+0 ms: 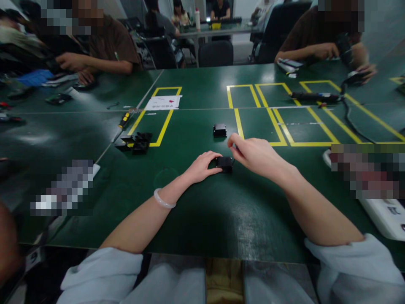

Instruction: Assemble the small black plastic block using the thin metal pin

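A small black box-shaped plastic part lies on the dark green worktop, in the middle of the scene and a little nearer than the yellow tape rectangles. It sits between the two hands. The left hand lies flat-knuckled on the worktop at the part's left side, its fingers curled narrow and pressed against the left edge and top corner, gripping it there. The right hand hangs over the part's right side; its fingers are drawn close together, with the forefinger tip raised just above and to the far right of the part. Whether they pinch anything or touch the part cannot be told.

The part is matt black, low and roughly square, with squared edges; its top is dim and shows no readable detail. A pale translucent bangle circles the left wrist.

Just beyond the part, well clear of both hands, stands a second black box-shaped piece. Farther left lies a cluster of black plastic pieces on a yellow line, with a yellow-and-black-handled screwdriver and a white printed sheet beyond it.
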A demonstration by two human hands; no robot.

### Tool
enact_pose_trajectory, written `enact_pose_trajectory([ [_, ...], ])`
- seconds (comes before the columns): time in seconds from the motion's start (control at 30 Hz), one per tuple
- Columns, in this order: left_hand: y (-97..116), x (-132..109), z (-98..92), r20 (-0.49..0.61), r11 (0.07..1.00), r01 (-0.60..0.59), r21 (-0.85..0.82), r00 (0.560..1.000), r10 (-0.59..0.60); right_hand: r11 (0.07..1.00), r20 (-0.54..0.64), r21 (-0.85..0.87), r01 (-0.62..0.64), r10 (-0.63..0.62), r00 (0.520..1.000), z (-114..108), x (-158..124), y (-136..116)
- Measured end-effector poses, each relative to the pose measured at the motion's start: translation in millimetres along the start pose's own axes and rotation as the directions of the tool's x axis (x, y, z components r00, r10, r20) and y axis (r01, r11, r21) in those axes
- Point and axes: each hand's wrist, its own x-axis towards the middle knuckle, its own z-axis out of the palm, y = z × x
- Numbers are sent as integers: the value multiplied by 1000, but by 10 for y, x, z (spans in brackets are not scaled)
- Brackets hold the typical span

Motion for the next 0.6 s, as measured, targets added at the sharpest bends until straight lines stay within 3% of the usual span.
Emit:
enact_pose_trajectory([
  [0.6,17,-8,-16,11,1000,16,-3,1000,-15,1000,2,4,-3,3,1000,3,6,-5],
])
